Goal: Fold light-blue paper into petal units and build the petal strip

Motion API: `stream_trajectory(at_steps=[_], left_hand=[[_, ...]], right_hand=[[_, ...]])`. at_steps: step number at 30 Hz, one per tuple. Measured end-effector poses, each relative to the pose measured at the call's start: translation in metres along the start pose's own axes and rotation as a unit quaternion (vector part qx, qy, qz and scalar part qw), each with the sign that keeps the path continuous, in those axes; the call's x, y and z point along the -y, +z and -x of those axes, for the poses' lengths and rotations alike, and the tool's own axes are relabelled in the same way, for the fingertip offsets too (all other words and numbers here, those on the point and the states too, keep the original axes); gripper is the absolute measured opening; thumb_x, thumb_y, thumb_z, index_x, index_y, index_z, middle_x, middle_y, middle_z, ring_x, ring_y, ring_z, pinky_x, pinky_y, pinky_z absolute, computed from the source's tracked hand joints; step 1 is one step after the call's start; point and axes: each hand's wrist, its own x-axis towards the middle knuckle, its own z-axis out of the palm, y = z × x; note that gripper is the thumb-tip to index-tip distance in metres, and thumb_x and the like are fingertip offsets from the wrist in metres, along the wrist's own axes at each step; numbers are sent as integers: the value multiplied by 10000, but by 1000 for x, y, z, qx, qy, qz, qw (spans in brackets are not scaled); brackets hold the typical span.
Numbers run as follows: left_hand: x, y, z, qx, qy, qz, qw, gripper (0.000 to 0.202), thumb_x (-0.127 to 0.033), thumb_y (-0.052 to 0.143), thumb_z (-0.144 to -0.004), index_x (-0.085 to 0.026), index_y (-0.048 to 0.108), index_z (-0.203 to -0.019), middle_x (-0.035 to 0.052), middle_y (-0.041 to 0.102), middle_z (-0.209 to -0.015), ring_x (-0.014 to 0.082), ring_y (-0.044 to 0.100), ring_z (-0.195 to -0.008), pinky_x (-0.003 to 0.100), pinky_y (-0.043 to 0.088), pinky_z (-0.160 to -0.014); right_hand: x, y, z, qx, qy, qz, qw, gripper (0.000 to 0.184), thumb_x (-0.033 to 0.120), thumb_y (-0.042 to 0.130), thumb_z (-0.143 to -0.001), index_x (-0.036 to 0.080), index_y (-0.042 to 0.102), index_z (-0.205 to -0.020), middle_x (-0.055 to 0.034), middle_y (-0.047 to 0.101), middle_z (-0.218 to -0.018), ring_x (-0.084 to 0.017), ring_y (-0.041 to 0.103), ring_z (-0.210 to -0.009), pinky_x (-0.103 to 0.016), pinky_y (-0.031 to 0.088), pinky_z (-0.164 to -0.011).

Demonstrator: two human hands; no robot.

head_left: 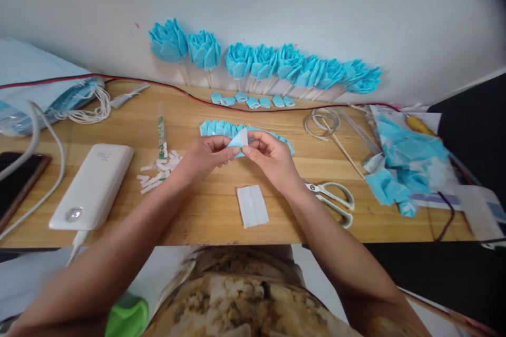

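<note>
Between my two hands is a small piece of blue and white fabric, partly folded to a point. My left hand pinches its left edge between thumb and fingers. On the opposite side, my right hand grips it the same way. Just behind the hands lies a row of folded blue petals, partly hidden by my fingers. A flat whitish fabric square rests on the table in front of them. Scissors with pale handles lie beside my right forearm, which covers part of the blades.
Blue fabric flowers on sticks lean along the wall, with small folded pieces before them. A white power bank, paper strips and a phone are on the left. Blue scraps, a wire coil and a stick lie right.
</note>
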Motion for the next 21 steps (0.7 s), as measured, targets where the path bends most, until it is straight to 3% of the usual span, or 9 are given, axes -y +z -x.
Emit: stream_trajectory(at_steps=[5,8,14,17,21], left_hand=[[-2,0,0,10,-21,-25,999,307,-429,660,-741,-171,538,-628,-36,469,-568,82,389,-540,231,276,-525],[-6,0,1,38,-25,-43,998,295,-426,647,-742,-173,530,-648,-41,453,-573,83,380,-542,232,265,-523],[-10,3,4,81,-12,-81,993,295,-423,613,-761,-181,486,-650,-53,380,-606,82,346,-560,227,268,-530],[-9,3,4,85,-18,-74,993,301,-429,620,-758,-187,481,-647,-53,407,-588,85,371,-542,222,277,-515],[-7,1,3,81,-23,-47,995,307,-422,659,-746,-187,494,-638,-45,477,-564,82,411,-519,214,307,-504]], right_hand=[[7,-1,1,-2,-2,2,1000,267,442,666,-872,213,717,-999,3,675,-808,-130,602,-738,-280,494,-717],[8,-2,1,13,-7,-13,1000,286,431,721,-830,219,712,-1021,-1,689,-879,-135,613,-792,-284,502,-759],[3,-1,3,-8,-21,71,997,165,362,737,-824,222,723,-909,21,635,-738,-115,534,-649,-259,426,-606],[5,-2,5,-23,-60,117,991,95,317,731,-833,230,720,-868,10,669,-765,-128,560,-661,-277,449,-626],[11,-3,5,-33,-179,205,962,80,239,661,-889,258,738,-878,-12,730,-868,-173,642,-816,-334,509,-771]])
